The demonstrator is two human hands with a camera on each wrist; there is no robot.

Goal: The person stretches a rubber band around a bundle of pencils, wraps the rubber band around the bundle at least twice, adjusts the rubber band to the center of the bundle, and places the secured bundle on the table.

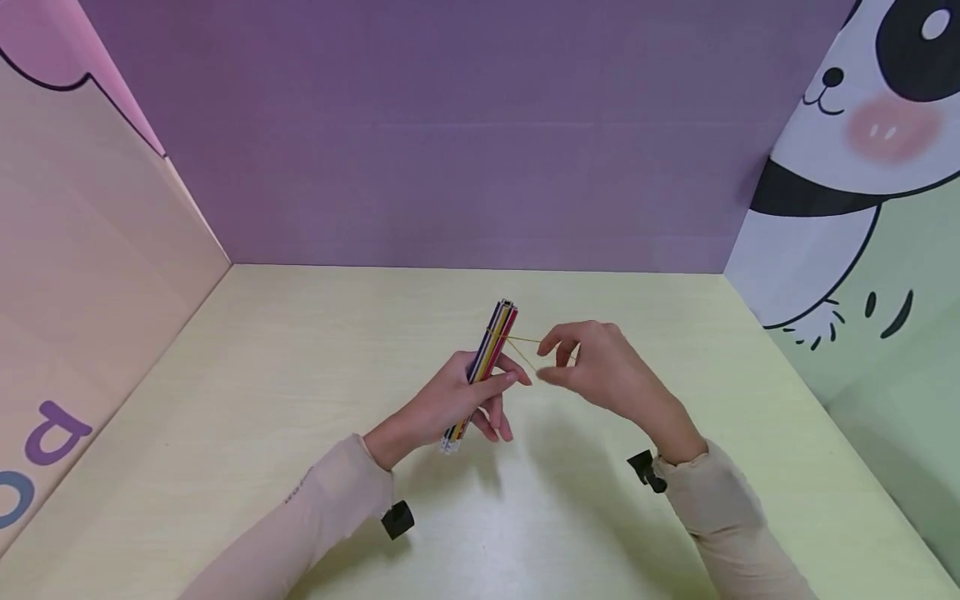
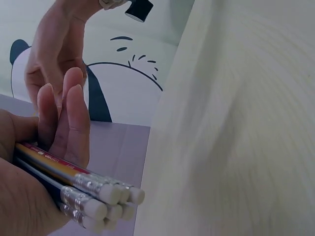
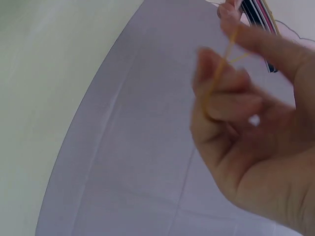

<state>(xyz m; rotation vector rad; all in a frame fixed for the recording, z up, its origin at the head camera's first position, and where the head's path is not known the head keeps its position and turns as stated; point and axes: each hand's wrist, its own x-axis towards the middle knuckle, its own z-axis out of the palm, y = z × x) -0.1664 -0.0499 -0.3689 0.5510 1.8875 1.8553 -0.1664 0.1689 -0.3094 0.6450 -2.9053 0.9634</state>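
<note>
A bundle of pencils (image 1: 491, 343) stands tilted in my left hand (image 1: 448, 395), which grips it with the thumb across the front. White erasers (image 2: 110, 194) in metal ferrules stick out at the bundle's lower end in the left wrist view. My right hand (image 1: 603, 367) is to the right of the bundle, fingers curled, holding a yellow rubber band (image 1: 522, 339). The band runs stretched from the upper part of the pencils to the right fingers. In the right wrist view the rubber band (image 3: 216, 81) spans between two bent fingers, slightly blurred.
Both hands are above a pale wooden table (image 1: 262, 400). A purple panel (image 1: 480, 150) stands behind it, with a pink panel (image 1: 90, 250) on the left and a green panel with a panda picture (image 1: 892, 275) on the right. Black straps and blocks sit at both wrists.
</note>
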